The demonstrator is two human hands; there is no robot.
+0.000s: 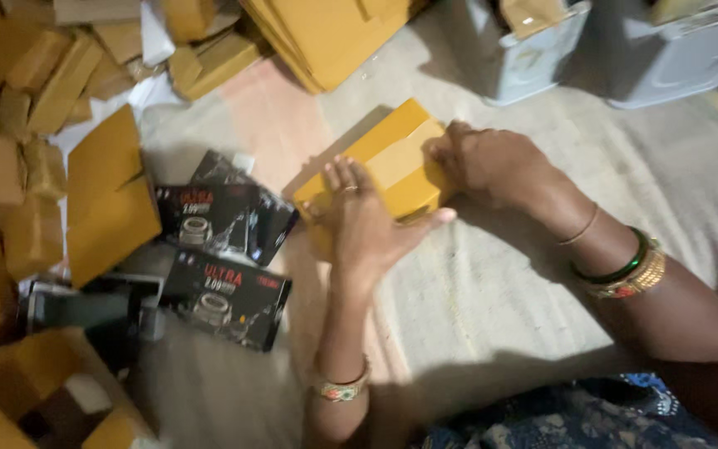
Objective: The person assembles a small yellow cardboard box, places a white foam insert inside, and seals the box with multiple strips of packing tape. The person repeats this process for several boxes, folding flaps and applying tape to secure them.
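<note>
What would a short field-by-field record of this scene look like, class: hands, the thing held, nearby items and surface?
Left hand: flat on the near side of the yellow-wrapped box
Right hand: pressing the box's far end
Box state: resting on the woven mat, wrapped in yellow paper
Nearby left: black printed cartons, apart from the hands
Further left: pile of wrapped yellow packets
Top right: grey metal containers

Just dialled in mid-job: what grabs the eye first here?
Both hands press a yellow-brown wrapped box at centre on the woven mat: left hand flat on top, right hand at its far end. Left of it lie black printed cartons, and wrapped parcels pile up top left.
</note>
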